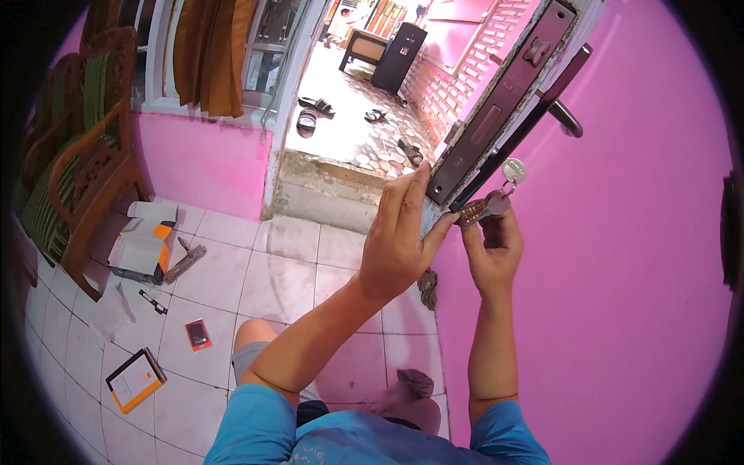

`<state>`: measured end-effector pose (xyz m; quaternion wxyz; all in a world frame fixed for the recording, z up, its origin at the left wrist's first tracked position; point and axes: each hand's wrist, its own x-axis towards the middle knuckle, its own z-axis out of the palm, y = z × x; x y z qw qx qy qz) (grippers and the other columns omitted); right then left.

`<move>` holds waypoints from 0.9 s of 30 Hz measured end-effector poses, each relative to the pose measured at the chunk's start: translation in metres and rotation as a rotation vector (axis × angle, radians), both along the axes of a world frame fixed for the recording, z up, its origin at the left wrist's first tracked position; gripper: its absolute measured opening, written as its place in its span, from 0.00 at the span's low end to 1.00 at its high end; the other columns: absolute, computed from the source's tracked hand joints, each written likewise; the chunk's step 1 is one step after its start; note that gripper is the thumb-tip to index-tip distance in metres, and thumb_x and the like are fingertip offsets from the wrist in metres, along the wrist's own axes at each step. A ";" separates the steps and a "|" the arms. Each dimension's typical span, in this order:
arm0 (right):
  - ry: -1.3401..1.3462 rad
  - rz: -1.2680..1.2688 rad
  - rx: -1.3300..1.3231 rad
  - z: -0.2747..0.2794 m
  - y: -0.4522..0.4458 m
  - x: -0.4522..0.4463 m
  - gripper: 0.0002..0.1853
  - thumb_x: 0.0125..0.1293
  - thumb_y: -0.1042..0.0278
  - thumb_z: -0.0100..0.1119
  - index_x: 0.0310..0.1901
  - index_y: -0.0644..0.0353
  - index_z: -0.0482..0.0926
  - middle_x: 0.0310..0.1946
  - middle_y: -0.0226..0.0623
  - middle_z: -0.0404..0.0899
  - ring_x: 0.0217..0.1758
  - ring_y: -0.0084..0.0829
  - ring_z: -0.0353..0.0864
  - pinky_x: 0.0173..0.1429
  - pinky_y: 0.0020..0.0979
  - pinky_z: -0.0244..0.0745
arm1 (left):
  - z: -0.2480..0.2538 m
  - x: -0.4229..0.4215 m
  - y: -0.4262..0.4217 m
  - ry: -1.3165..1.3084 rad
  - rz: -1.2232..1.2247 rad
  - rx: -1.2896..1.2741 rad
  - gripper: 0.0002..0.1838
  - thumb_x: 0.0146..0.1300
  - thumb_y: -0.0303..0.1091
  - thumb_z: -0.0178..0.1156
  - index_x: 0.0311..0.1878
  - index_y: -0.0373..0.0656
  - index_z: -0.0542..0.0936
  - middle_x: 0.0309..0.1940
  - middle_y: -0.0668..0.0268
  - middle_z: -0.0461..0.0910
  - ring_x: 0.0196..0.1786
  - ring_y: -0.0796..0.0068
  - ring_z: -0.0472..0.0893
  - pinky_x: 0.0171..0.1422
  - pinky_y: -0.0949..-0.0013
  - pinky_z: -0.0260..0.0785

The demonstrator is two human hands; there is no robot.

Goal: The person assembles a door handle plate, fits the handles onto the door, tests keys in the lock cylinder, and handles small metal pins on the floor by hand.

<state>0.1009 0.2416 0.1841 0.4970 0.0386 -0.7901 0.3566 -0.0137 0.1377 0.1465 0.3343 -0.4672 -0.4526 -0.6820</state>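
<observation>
A door stands edge-on to me, with a dark lock faceplate (496,108) set into its edge. My left hand (395,240) holds this edge just below the plate, fingers stretched along the far side and thumb on the near side. My right hand (496,252) is closed around a brass-coloured lock cylinder (471,212) with a row of small dots, at the lower end of the handle plate. From it hang round-headed keys (514,170) on a ring. How far the cylinder sits in the door is hidden. A door handle (567,120) juts out on the right.
A pink wall (604,310) fills the right side. On the tiled floor lie an opened box (139,252), a black-and-orange box (136,380), a red packet (198,335) and a small dark strike plate (153,302). A wooden chair (93,170) stands left. Sandals (307,122) lie outside the doorway.
</observation>
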 end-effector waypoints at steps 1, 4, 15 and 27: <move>0.008 0.019 0.014 -0.002 0.003 0.000 0.10 0.67 0.82 0.62 0.48 0.67 0.76 0.44 0.35 0.80 0.49 0.26 0.80 0.59 0.30 0.74 | 0.000 0.000 0.000 -0.002 -0.007 0.004 0.42 0.59 0.25 0.72 0.73 0.25 0.62 0.56 0.46 0.72 0.57 0.51 0.76 0.62 0.58 0.70; 0.008 0.047 -0.018 -0.002 0.004 0.000 0.11 0.67 0.81 0.62 0.49 0.67 0.75 0.45 0.35 0.80 0.49 0.26 0.80 0.59 0.30 0.74 | 0.000 0.001 0.000 -0.012 -0.014 0.003 0.41 0.60 0.25 0.72 0.73 0.26 0.62 0.57 0.46 0.72 0.57 0.51 0.76 0.63 0.58 0.70; -0.035 0.021 -0.036 0.002 0.003 0.000 0.10 0.67 0.81 0.62 0.49 0.66 0.76 0.45 0.34 0.80 0.50 0.26 0.79 0.59 0.30 0.73 | -0.001 0.002 0.001 -0.011 -0.017 0.013 0.41 0.60 0.26 0.71 0.73 0.26 0.62 0.58 0.45 0.71 0.60 0.51 0.76 0.64 0.59 0.70; -0.091 0.048 -0.030 0.012 0.001 0.001 0.09 0.66 0.81 0.61 0.47 0.66 0.76 0.44 0.35 0.80 0.50 0.26 0.80 0.60 0.30 0.74 | -0.001 0.001 0.000 -0.035 -0.026 0.012 0.41 0.60 0.26 0.72 0.73 0.26 0.63 0.57 0.45 0.72 0.59 0.50 0.76 0.64 0.59 0.69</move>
